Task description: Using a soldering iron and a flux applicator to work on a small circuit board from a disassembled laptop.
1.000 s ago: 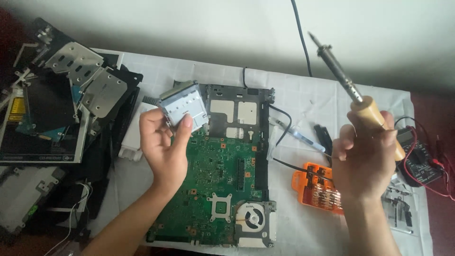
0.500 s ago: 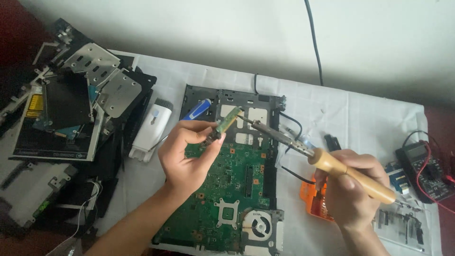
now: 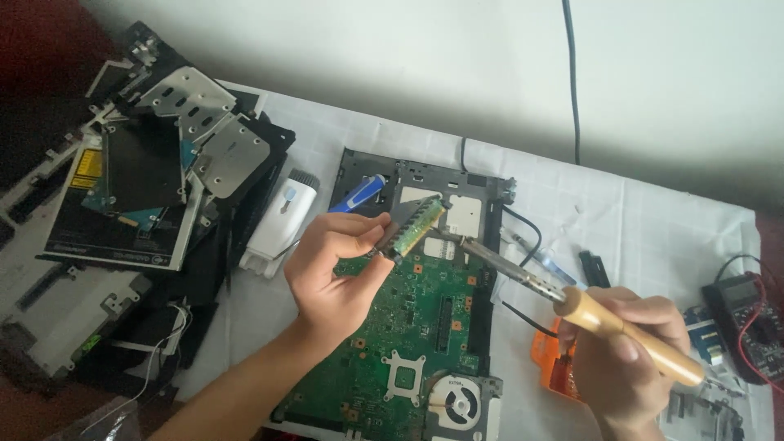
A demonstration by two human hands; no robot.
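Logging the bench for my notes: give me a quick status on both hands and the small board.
Left hand pinching small green board above motherboard. Right hand gripping soldering iron, tip at the board's edge. Nothing between them.

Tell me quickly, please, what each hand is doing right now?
Left hand: closed, pinching a small green circuit board above the motherboard.
Right hand: closed around the wooden-handled soldering iron, tip at the small board.

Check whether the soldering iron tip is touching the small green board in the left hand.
Touching: in the head view, the soldering iron tip meets the lower edge of the small green board held in the left hand, with no visible gap.
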